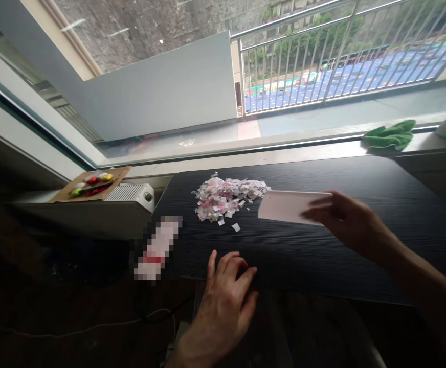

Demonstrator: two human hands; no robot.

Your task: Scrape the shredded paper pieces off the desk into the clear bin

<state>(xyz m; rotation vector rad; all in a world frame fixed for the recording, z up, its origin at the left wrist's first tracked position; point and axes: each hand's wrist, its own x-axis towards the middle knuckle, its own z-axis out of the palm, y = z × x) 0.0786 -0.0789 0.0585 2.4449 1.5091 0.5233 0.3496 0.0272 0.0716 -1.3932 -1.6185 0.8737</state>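
Note:
My right hand (336,212) grips a flat, pale rectangular card (284,204) by its right end, holding it above the dark table (303,260). The card has a small hole near its upper left corner. Just left of it lies a heap of torn paper scraps (226,197), white with some pink. One loose scrap (236,227) rests in front of the heap. My left hand (228,291) is at the table's front edge, fingers apart and slightly bent, with nothing held in it.
A blurred-out pale item with a red band (158,249) lies at the table's left edge. Behind it stands a white radiator (131,197), with cardboard (62,191) carrying small colourful things. A green cloth (389,137) rests on the sill by the window. A white cable (92,327) runs below.

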